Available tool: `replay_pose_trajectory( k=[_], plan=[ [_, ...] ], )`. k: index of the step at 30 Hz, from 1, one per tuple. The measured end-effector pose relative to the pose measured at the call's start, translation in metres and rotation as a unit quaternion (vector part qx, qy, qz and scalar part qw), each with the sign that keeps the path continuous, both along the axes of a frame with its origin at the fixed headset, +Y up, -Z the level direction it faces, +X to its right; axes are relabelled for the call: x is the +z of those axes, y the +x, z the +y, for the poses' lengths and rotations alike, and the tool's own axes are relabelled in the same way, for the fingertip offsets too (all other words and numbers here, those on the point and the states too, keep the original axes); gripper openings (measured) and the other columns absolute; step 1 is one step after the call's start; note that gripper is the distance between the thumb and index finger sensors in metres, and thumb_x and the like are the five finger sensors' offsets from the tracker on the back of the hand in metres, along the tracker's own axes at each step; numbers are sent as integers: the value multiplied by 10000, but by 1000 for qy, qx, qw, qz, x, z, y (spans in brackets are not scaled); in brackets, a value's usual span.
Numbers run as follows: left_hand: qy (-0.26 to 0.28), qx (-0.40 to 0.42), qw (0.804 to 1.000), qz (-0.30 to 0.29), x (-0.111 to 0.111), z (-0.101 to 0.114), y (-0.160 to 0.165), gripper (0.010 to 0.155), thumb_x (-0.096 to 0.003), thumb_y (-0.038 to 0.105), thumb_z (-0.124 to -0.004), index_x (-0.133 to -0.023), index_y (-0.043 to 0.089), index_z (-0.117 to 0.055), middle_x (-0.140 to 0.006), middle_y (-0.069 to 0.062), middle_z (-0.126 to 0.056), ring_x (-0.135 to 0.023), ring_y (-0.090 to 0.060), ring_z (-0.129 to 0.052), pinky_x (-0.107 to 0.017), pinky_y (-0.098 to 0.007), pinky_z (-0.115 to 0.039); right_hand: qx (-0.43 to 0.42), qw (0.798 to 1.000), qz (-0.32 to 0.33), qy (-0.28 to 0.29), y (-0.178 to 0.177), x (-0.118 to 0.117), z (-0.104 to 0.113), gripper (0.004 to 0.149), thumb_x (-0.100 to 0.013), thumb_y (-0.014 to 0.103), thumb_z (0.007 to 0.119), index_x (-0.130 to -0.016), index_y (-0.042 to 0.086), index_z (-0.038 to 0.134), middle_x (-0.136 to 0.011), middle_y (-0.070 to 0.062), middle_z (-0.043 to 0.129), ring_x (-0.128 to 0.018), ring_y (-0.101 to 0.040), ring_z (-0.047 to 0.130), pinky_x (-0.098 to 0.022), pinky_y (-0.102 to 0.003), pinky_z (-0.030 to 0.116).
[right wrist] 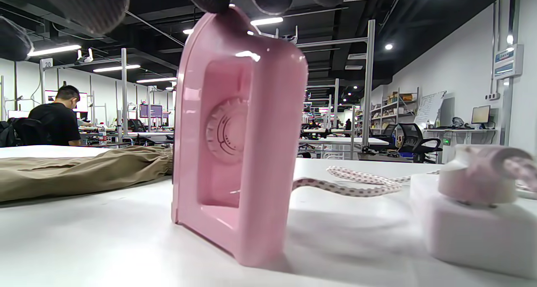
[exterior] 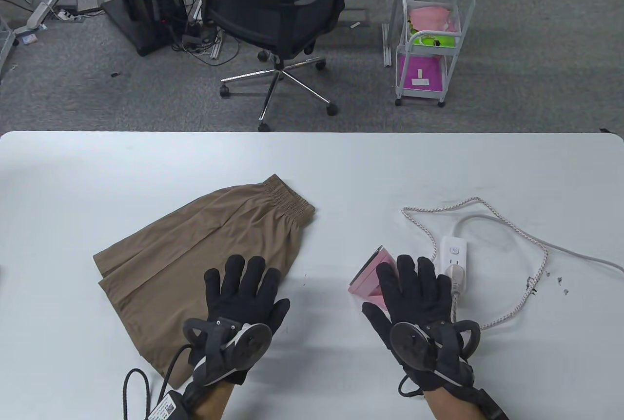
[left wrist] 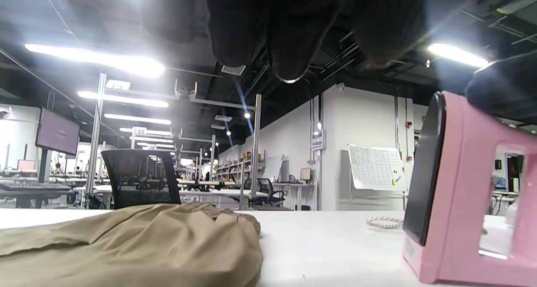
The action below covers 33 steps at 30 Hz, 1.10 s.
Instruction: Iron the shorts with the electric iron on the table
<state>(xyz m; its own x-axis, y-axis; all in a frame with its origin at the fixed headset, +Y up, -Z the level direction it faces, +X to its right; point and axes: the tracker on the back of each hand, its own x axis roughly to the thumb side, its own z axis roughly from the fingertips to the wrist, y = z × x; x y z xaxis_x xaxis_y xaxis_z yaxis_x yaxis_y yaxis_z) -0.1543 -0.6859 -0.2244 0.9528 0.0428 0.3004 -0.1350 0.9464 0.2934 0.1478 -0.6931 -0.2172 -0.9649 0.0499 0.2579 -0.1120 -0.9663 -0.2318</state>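
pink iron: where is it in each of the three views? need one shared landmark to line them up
Table view: the pink iron stands lower right of centre, partly under the right hand, beside the power strip.
Left wrist view: the iron fills the right edge, upright on its heel.
Right wrist view: the iron stands at centre, dial facing the camera.
Shared landmark: the tan shorts lie left of the iron in every view.

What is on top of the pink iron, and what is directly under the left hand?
The right hand is over the upright pink iron, one fingertip at its top edge. The left hand lies spread over the khaki shorts; the fabric beneath the palm is hidden.
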Motion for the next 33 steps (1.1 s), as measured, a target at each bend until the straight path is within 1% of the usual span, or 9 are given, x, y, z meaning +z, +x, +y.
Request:
replay_pose_trajectory(
  k=[3, 6, 11, 19, 23, 25, 27, 30, 33],
  plan=[
    [-31, -4, 1000, 0, -14, -6, -2, 602, -531, 600, -687, -1055, 303, -695, -1180, -54, -634, -1109, -452, -564, -747, -733, -383, -1, 1000, 3, 1, 0, 0, 0, 737, -600, 687, 607, -1193, 301, 400, -1196, -157, 400, -1087, -512, 397, -719, -710, 446],
    [-56, -10, 998, 10, -36, -10, -4, 599, -529, 598, -689, -1047, 298, -708, -1172, -53, -650, -1103, -446, -589, -748, -730, -401, -1, 1000, 3, 1, 0, 0, 0, 730, -600, 684, 607, -1190, 303, 410, -1195, -156, 409, -1086, -509, 405, -718, -710, 448],
    [-82, -66, 993, 53, -92, -2, -3, 595, -528, 599, -687, -1046, 306, -705, -1166, -45, -664, -1100, -428, -617, -752, -724, -428, -10, 1000, 0, 5, 4, 0, 3, 729, -603, 681, 605, -1192, 303, 404, -1197, -150, 413, -1091, -509, 398, -721, -713, 442],
    [-120, -82, 979, 141, -181, 13, 1, 594, -525, 597, -700, -1056, 331, -683, -1182, 0, -643, -1124, -404, -597, -774, -717, -409, -21, 1000, -14, -8, 11, -6, 4, 725, -608, 679, 598, -1195, 310, 386, -1201, -148, 401, -1095, -511, 384, -724, -717, 431],
    [-193, -73, 958, 201, -223, 3, 0, 610, -526, 595, -712, -1088, 381, -614, -1229, 34, -554, -1174, -383, -505, -809, -710, -348, -23, 1000, -16, -11, 12, -7, 4, 727, -610, 680, 596, -1197, 308, 380, -1203, -147, 396, -1096, -510, 379, -725, -719, 426],
    [-212, -57, 949, 225, -241, -5, -3, 630, -530, 584, -719, -1108, 387, -562, -1239, 42, -522, -1181, -385, -479, -812, -709, -334, -24, 1000, -17, -10, 13, -7, 4, 725, -610, 680, 595, -1196, 309, 384, -1203, -147, 397, -1096, -510, 378, -724, -719, 426],
    [-230, -34, 943, 237, -255, -13, -6, 651, -529, 571, -736, -1117, 381, -534, -1243, 55, -507, -1183, -384, -465, -813, -705, -329, -26, 999, -19, -9, 14, -7, 4, 724, -610, 680, 596, -1195, 310, 384, -1203, -146, 398, -1096, -510, 380, -724, -719, 427],
    [-281, 6, 930, 236, -272, -26, -9, 719, -522, 560, -774, -1139, 381, -450, -1255, 63, -472, -1195, -376, -419, -818, -700, -306, -32, 999, -21, -12, 15, -8, 5, 723, -610, 679, 595, -1196, 311, 385, -1203, -147, 397, -1096, -513, 375, -724, -720, 424],
    [-319, 29, 915, 243, -283, -38, -9, 809, -512, 553, -815, -1155, 346, -370, -1251, 53, -503, -1188, -374, -461, -826, -691, -315, -35, 999, -22, -10, 16, -8, 5, 725, -612, 680, 594, -1197, 311, 380, -1205, -146, 392, -1097, -512, 371, -725, -720, 422]
  ],
)
